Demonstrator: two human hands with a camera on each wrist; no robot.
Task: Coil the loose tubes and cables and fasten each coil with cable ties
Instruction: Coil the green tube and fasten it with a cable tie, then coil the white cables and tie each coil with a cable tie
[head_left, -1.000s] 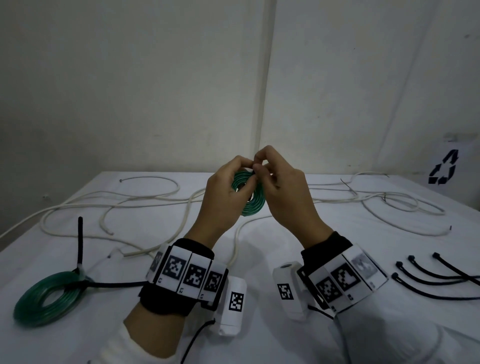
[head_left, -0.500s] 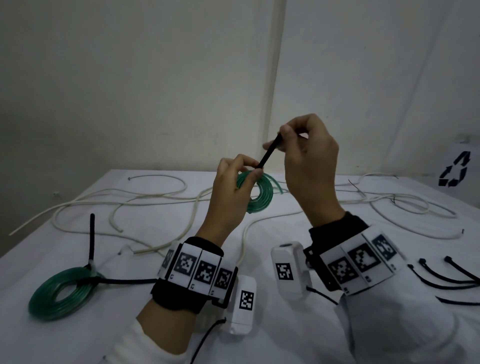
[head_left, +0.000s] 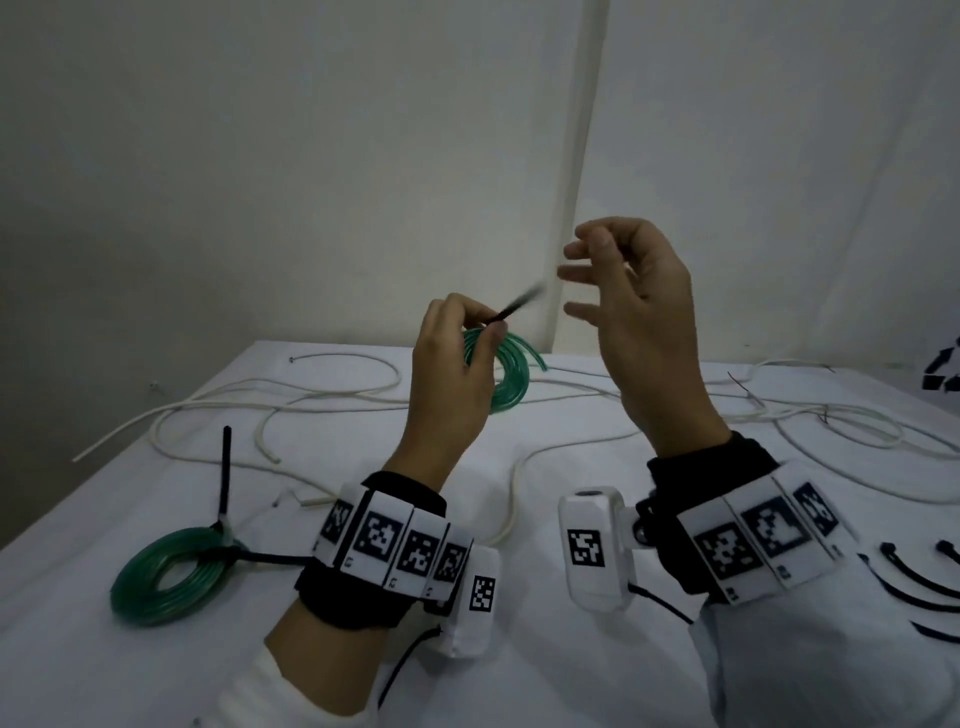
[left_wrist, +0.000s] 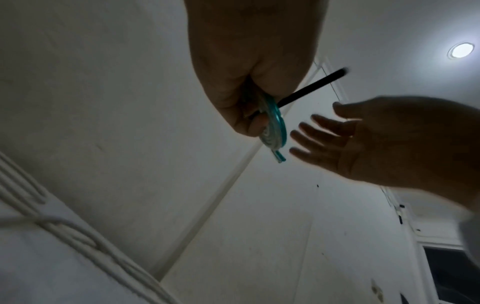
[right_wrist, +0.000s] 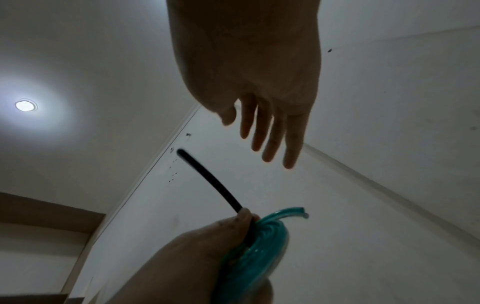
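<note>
From the head view, a person stands at a white-covered table (head_left: 519, 649). The left hand (head_left: 452, 374) is raised above it, fingers and thumb pinched around a small green tube coil (head_left: 506, 376) and the black cable tie (head_left: 511, 310) wrapped on it; the tie's free tail pokes up and to the right, blurred. The right hand (head_left: 634, 312) hovers just beside that tail, fingers spread and loosely bent, holding nothing. A second green coil (head_left: 166, 574) lies at the table's near left, already bound with a black tie. Loose white cables (head_left: 322, 400) sprawl across the far side, not yet coiled. Spare black ties (head_left: 914, 577) wait at the near right edge.

From the left wrist view, the coil (left_wrist: 275, 131) is seen edge-on, clamped between thumb and fingers, likely to keep the loops from springing apart. The tie tail (left_wrist: 311, 86) juts out past the knuckles. The empty right hand (left_wrist: 376, 139) is close, palm showing.

From the right wrist view, the right hand's fingers (right_wrist: 270, 131) hang straight and apart above the tie tail (right_wrist: 210, 181), not touching it. The left hand (right_wrist: 213, 257) below grips the coil (right_wrist: 262, 253), whose two cut ends stick out. The tie looks cinched; I judge this coil nearly finished.
</note>
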